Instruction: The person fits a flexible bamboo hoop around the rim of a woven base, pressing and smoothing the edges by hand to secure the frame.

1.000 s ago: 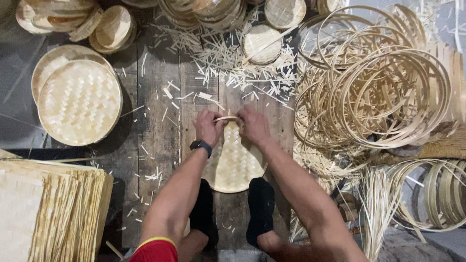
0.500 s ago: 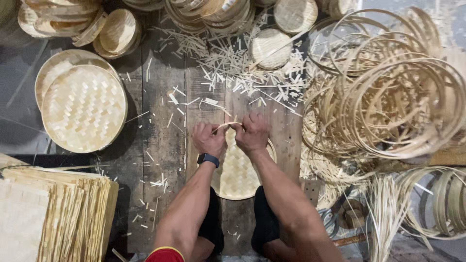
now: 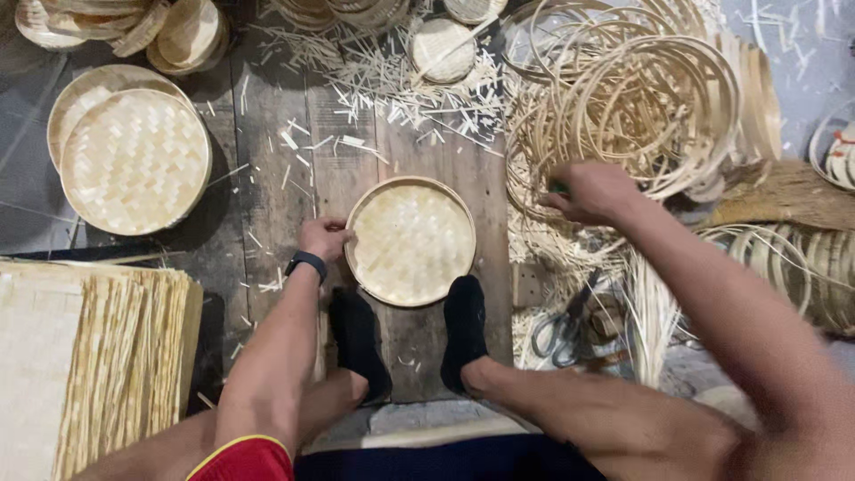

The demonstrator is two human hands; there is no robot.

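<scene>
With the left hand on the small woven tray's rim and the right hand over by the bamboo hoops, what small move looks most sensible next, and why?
Probably the right hand should bring what it grips back to the small woven tray. It is closed around something partly hidden, with a bit of green showing, beside the bamboo hoops. The left hand steadies the tray's rim on the wooden boards, so the tray looks ready for work.

Plank floor [image 3: 267, 178] under woven tray [image 3: 410, 240]

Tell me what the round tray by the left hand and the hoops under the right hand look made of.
Round woven tray: thin pale strips plaited in a herringbone weave, bound by a hoop rim; looks like raw, unvarnished split bamboo. Hoops: narrow bent strips of the same matte tan, probably bamboo too. Plank floor: dark, worn wood with visible grain.
</scene>
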